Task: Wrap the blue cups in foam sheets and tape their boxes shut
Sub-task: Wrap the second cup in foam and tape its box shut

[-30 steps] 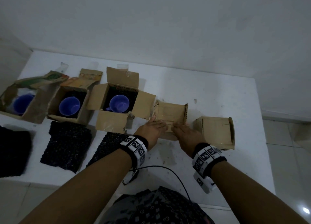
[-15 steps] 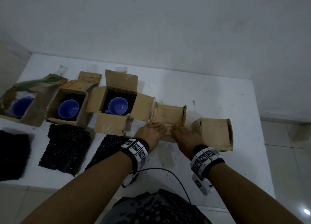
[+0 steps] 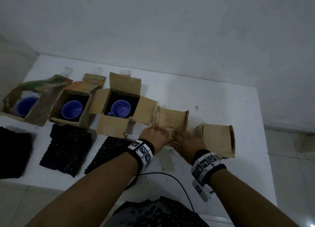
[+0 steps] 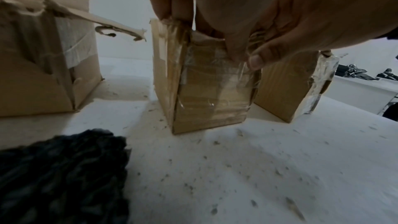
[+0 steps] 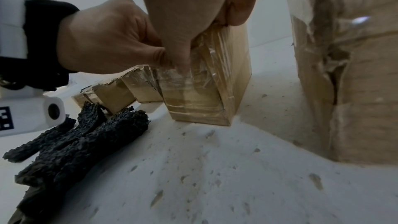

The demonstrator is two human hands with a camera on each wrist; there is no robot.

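Three blue cups (image 3: 121,108) (image 3: 71,109) (image 3: 25,105) stand in open cardboard boxes along the table's left. Just right of them is a closed box (image 3: 172,121) with clear tape (image 4: 215,74) running down its near face. Both hands hold this box at its near top edge. My left hand (image 3: 156,135) has its fingers over the top and its thumb down the taped face. My right hand (image 3: 185,139) grips the same edge beside it, with the thumb (image 4: 256,60) pressing the tape. In the right wrist view the thumb lies on the box (image 5: 200,98).
A second closed, taped box (image 3: 216,139) stands close to the right. Black foam sheets (image 3: 67,146) (image 3: 110,151) (image 3: 13,151) lie in front of the open boxes. A black cable (image 3: 170,175) runs over the near table edge. A white wall backs the white table (image 3: 221,98).
Both hands stay on the middle box's near edge. Only the head view has shifted slightly.
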